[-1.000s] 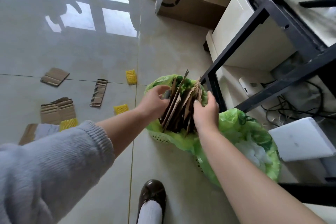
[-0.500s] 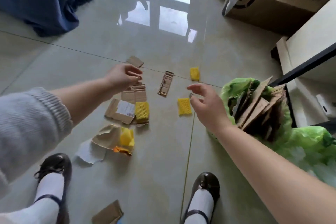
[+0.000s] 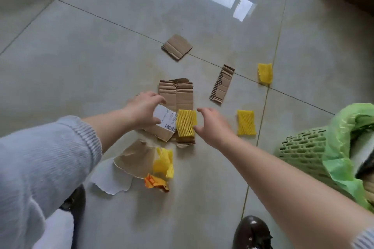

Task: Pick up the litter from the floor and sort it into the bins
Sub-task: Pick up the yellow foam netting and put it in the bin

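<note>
Left hand (image 3: 144,110) curls over labelled cardboard (image 3: 165,122), grip unclear; right hand (image 3: 210,125), fingers spread and empty, reaches for yellow foam (image 3: 186,122) to sort.

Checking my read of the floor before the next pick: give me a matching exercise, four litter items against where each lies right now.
Items
1. labelled cardboard piece
2. square cardboard piece
3. orange wrapper
4. torn white paper

Places
A. farthest from the person, alone on the tile
B. under the left hand
C. nearest the left shoe
D. just below the crumpled yellow foam net

Pairs: 1-B, 2-A, 3-D, 4-C
</note>
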`<state>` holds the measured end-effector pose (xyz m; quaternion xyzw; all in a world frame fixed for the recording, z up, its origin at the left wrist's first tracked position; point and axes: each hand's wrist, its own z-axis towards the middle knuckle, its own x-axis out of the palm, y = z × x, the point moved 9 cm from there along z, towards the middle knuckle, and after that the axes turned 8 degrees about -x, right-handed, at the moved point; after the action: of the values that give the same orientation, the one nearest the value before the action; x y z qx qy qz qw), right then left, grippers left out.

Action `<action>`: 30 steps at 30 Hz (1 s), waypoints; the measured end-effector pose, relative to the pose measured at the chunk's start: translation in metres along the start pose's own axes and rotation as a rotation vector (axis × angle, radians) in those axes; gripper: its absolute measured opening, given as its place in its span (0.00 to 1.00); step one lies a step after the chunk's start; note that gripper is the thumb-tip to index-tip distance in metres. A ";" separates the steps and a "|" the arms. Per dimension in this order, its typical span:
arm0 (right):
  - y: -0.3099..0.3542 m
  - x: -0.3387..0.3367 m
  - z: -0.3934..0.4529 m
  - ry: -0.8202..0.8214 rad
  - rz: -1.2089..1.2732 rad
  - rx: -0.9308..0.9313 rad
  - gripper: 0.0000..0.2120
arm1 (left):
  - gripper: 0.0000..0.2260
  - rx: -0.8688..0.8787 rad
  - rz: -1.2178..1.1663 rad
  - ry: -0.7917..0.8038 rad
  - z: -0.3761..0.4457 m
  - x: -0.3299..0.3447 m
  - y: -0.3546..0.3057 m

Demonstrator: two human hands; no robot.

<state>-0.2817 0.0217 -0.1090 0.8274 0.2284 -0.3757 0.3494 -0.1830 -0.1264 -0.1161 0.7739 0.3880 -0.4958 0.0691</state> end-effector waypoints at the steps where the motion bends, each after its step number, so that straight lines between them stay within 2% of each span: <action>1: 0.001 0.005 0.007 -0.010 -0.041 -0.031 0.30 | 0.26 0.045 0.038 -0.006 0.005 0.003 -0.004; 4: 0.001 0.017 0.021 -0.036 -0.130 -0.059 0.34 | 0.26 0.138 0.042 -0.041 0.012 0.009 -0.017; 7: -0.005 0.025 0.028 -0.075 -0.171 0.025 0.35 | 0.25 0.215 0.075 -0.039 0.014 0.014 -0.032; 11: -0.015 0.031 0.028 -0.094 -0.210 0.103 0.23 | 0.25 0.325 0.167 -0.031 0.015 0.021 -0.055; 13: -0.020 0.028 0.028 -0.116 -0.133 0.105 0.14 | 0.23 0.376 0.185 -0.034 0.013 0.020 -0.062; 15: -0.031 0.019 0.024 -0.183 0.068 0.126 0.06 | 0.19 0.534 0.208 -0.006 0.000 0.023 -0.071; 18: -0.065 -0.007 0.006 -0.366 0.341 0.241 0.08 | 0.21 0.893 0.363 0.094 -0.042 0.041 -0.080; 20: -0.094 -0.025 -0.008 -0.469 0.373 0.329 0.08 | 0.25 1.049 0.512 0.220 -0.067 0.061 -0.076; 22: -0.122 -0.037 -0.021 -0.521 0.351 0.414 0.06 | 0.25 1.102 0.657 0.349 -0.080 0.083 -0.069; 25: -0.155 -0.033 -0.032 -0.468 0.335 0.539 0.09 | 0.18 1.079 0.814 0.431 -0.083 0.109 -0.060; 29: -0.168 -0.021 -0.027 -0.357 0.265 0.543 0.08 | 0.07 1.205 0.743 0.276 -0.096 0.108 -0.074; 30: -0.169 -0.019 -0.026 -0.349 0.261 0.543 0.08 | 0.07 1.229 0.707 0.262 -0.098 0.104 -0.077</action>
<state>-0.3898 0.1485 -0.1503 0.8356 -0.0510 -0.5108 0.1956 -0.1432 0.0305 -0.1308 0.8051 -0.2299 -0.4757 -0.2695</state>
